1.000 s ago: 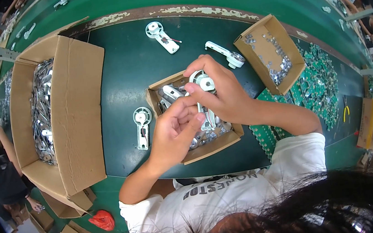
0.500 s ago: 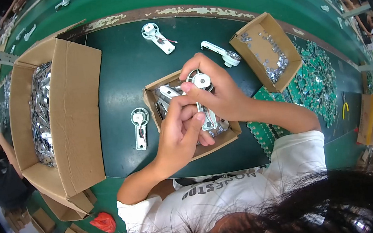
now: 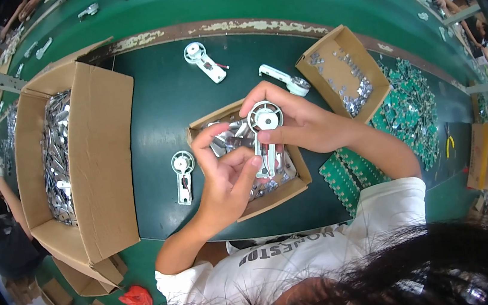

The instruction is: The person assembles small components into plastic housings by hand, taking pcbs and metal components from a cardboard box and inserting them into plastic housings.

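Note:
A white handheld fan housing (image 3: 266, 141), with a round spoked head and a motor at its hub, is held over an open cardboard box. My right hand (image 3: 307, 124) grips the round head, its thumb across the neck. At the handle's lower end my left hand (image 3: 228, 175) pinches with thumb and curled fingers, its index finger raised off the part. Below, the box (image 3: 273, 200) holds grey-white and shiny parts, partly hidden by my hands. Similar housings lie on the dark green table: one on the left (image 3: 183, 177), one at the back (image 3: 205, 62), one at back right (image 3: 285, 79).
A tall cardboard box (image 3: 103, 156) of shiny metal parts stands on the left. At right are a shallow box (image 3: 359, 58) of small metal pieces, a heap of green circuit boards (image 3: 411, 112) and yellow-handled pliers (image 3: 450, 146). Beyond the table runs a green conveyor belt (image 3: 209, 3) carrying parts.
The fan housing has come slightly lower, with more of its head and handle showing. My left index finger has lifted away from it, and my right fingers have shifted around the head.

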Demonstrator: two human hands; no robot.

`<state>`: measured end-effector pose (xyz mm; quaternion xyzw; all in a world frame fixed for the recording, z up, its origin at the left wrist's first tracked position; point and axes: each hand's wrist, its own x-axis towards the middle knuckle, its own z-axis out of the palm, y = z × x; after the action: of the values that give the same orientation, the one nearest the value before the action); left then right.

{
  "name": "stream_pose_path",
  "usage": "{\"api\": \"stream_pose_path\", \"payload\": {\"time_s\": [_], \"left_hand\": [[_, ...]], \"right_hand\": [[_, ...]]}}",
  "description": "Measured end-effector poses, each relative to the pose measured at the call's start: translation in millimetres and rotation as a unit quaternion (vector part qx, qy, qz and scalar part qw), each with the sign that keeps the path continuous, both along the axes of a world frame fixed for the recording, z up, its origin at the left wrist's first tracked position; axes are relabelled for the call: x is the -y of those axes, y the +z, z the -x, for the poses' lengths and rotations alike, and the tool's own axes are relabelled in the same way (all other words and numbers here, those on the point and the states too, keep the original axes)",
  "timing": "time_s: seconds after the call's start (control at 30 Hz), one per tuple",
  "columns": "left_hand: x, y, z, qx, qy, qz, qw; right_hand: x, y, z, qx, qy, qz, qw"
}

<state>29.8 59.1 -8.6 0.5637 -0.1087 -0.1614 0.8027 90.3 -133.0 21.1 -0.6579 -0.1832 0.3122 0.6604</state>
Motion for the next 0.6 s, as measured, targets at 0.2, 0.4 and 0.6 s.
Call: {"api": "stream_pose_path", "payload": {"time_s": [0.2,0.4,0.6], "left_hand": [[1,-7,1,0.158,0.006,-0.143,0.977],[4,0,-5,0.233,-0.054,-0.269,0.933],[1,-9,-1,0.351,-0.016,-0.381,0.855]], "right_hand": [[51,14,-171,0.221,-0.192,0.251,0.923],[132,-44,-300,0.010,-0.310,0.271,0.911],[88,-13,-176,0.584,-0.379,0.203,0.688]]}}
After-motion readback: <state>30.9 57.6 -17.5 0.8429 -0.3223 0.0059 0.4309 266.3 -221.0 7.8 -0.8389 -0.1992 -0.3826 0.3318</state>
